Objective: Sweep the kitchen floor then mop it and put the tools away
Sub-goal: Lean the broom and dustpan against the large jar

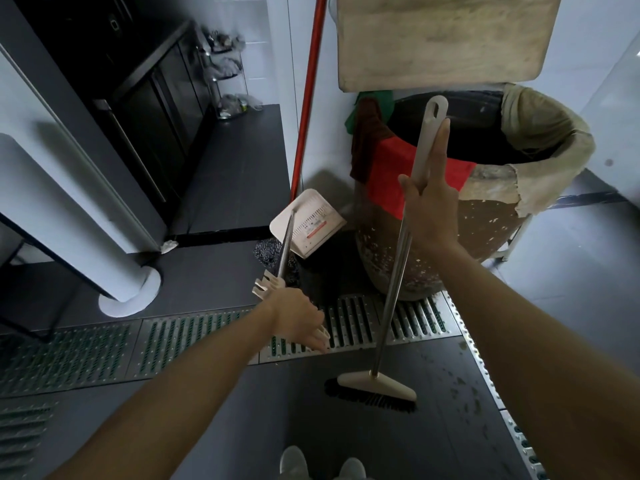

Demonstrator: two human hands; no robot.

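Note:
My right hand (430, 206) grips the pale upper handle of a broom (398, 258), held almost upright. Its white head with dark bristles (375, 389) rests on the dark tiled floor in front of my feet. My left hand (298, 320) is closed around the comb-like top grip of a long-handled white dustpan (306, 221). The pan stands tilted on the floor beside a big barrel. A red mop pole (309, 91) leans against the white wall, and its dark grey mop strands (268, 251) lie behind the dustpan.
A large stained barrel (485, 233) draped with red and beige cloths stands on the right under a wooden board (440, 39). Metal drain grates (353, 323) cross the floor and run down the right edge. A white pipe (104, 237) and dark steel cabinets (145, 91) stand on the left.

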